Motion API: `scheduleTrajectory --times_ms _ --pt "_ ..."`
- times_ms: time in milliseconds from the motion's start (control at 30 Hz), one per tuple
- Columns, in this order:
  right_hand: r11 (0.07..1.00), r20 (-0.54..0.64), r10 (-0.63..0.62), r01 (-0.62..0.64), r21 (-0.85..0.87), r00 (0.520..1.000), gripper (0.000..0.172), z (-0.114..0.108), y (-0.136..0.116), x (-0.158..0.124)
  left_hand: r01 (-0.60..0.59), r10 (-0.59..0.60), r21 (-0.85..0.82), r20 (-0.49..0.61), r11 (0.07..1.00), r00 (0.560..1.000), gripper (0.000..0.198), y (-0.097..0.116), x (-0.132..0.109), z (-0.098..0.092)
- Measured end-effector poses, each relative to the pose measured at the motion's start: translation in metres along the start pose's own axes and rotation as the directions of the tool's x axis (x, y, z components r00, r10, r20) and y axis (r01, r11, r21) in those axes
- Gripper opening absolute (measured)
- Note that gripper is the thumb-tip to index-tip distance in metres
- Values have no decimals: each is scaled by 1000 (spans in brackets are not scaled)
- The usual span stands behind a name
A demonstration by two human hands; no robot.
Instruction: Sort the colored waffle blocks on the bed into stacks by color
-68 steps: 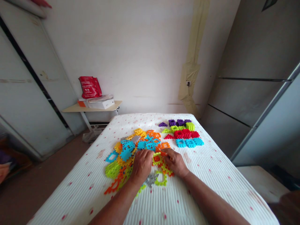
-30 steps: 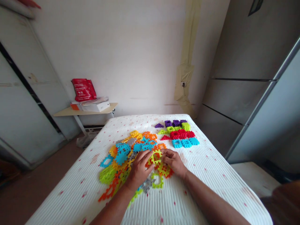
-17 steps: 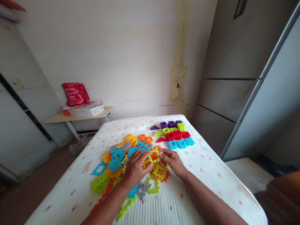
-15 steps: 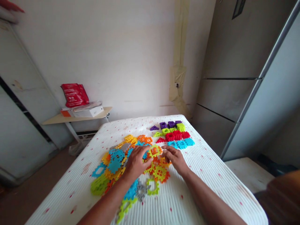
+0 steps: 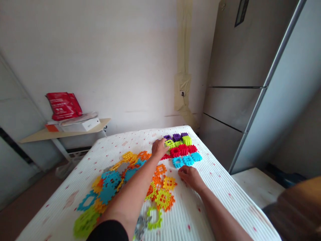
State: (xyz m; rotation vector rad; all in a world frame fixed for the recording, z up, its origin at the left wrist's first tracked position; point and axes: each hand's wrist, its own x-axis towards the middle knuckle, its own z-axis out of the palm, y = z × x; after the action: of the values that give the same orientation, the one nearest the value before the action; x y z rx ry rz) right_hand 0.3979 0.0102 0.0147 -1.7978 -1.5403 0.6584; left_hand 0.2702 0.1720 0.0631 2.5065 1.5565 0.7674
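Observation:
My left hand (image 5: 158,148) reaches across to the sorted rows of plastic interlocking tiles. Its thumb and fingers are closed on a lime-green window tile (image 5: 170,144) at the left end of the lime-green row. My right hand (image 5: 190,175) is low over the cloth, just in front of the blue tiles (image 5: 188,160); its fingers are curled and no tile shows in them. Red tiles (image 5: 183,150) stand in the row between, and purple tiles (image 5: 176,137) lie at the back. Under my left forearm spreads a mixed pile, including a yellow window tile (image 5: 170,183) and a lime-green window tile.
Blue pile tiles (image 5: 107,192) and a blurred lime-green stack (image 5: 86,222) lie on the left. A lime-green frame (image 5: 154,226) is near the front. Beyond the white ribbed cloth (image 5: 213,201) stand a refrigerator (image 5: 225,100) and a side table (image 5: 37,133) with a red bag (image 5: 64,105).
My left hand has carried the lime-green window tile from over the pile to the lime-green row. My right hand has drawn apart from it and lowered. The view has swung slightly right.

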Motion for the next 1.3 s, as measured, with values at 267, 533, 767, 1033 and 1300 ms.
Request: scheduleTrajectory --times_ms 267,533,767,1033,1300 --pt "990 7 -7 8 -138 1000 20 -3 -6 -1 -38 34 61 65 997 997 42 -5 10 17" --pt "980 -7 -35 33 -198 999 20 -2 -7 -2 -82 77 80 71 993 995 43 -5 9 20" --pt "976 -14 -54 50 -210 998 20 0 -3 -1 -110 108 73 31 991 994 45 -3 7 11" --pt "957 38 -64 72 -280 997 22 -1 -2 0 -161 160 54 28 985 987 32 -31 -49 -58" --pt "953 245 -304 292 85 921 18 -4 -20 -16 -215 225 78 -160 974 961 22 -98 -162 -121"
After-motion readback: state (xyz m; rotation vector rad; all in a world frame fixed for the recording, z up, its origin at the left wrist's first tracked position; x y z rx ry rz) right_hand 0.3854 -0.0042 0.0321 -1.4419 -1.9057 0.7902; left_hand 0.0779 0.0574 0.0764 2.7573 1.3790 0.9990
